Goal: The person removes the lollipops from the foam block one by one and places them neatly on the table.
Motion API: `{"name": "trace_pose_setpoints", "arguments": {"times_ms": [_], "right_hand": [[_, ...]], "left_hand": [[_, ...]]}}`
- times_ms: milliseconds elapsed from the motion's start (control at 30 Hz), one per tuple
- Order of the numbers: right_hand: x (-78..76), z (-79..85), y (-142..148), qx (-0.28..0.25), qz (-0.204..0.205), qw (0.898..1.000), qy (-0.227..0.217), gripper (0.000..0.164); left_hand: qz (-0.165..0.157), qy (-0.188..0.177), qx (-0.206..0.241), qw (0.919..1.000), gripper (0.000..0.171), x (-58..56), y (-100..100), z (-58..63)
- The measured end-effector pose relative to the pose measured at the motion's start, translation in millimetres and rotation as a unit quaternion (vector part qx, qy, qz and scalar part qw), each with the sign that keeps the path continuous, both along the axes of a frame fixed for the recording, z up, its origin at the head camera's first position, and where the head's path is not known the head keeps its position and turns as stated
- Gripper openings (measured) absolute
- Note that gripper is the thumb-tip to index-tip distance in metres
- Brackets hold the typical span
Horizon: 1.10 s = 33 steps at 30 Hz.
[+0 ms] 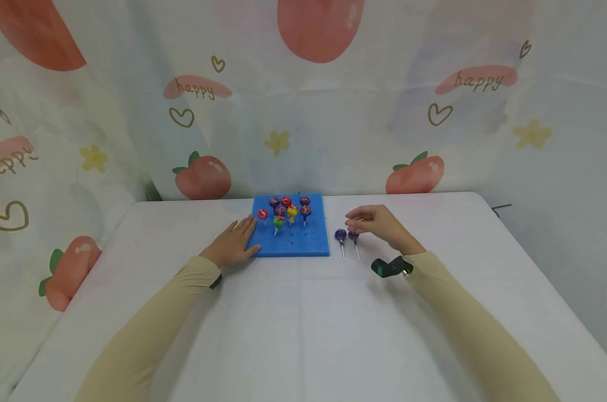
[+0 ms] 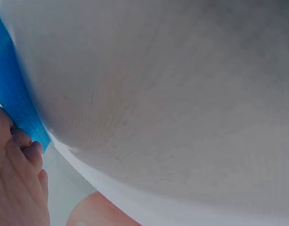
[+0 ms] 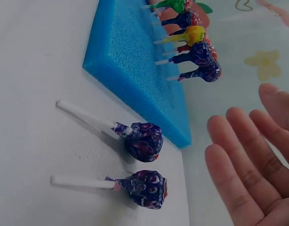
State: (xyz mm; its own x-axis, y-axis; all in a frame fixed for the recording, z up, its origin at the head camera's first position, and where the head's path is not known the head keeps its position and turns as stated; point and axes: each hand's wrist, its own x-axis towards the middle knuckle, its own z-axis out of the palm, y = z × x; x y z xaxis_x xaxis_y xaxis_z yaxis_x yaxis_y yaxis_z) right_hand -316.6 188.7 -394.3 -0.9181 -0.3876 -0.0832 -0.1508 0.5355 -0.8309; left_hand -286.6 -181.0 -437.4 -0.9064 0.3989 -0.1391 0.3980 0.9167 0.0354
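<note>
My left hand rests at the left edge of a blue foam block, fingers spread and touching it. Upright in the foam stand several wrapped lollipops, among them a green one, a yellow one and a pink-red one. To the right of the block, two purple-wrapped lollipops, a left one and a right one, lie on the table with their sticks toward me. My right hand hovers above the right one, holding nothing; its fingers look loosely bent in the right wrist view.
A white cloth covers the table. Behind it hangs a printed curtain with peaches and the word happy. A dark wrist camera sits at my right sleeve. Small holes show in the foam's front part.
</note>
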Motion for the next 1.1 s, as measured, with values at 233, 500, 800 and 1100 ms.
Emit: {"name": "trace_pose_setpoints", "arguments": {"times_ms": [233, 500, 800, 1100], "right_hand": [[-6.9, -2.4, -24.2, -0.08, 0.014, 0.997, 0.01, 0.04], [-10.9, -10.0, -53.8, -0.112, 0.005, 0.994, -0.004, 0.039], [-15.1, -19.9, -76.6, -0.108, -0.019, 0.994, -0.023, 0.038], [-21.0, -30.8, -90.0, -0.116, -0.05, 0.99, -0.056, 0.039]], "left_hand": [[0.0, -0.002, 0.0, 1.0, 0.077, 0.4, -0.7, 1.5], [0.001, -0.006, 0.0, 1.0, 0.077, -1.3, -2.6, -2.4], [-0.008, 0.003, 0.002, 1.0, 0.077, -2.8, -3.8, -5.0], [-0.005, 0.006, 0.001, 1.0, 0.077, -3.0, -3.5, -4.7]]}}
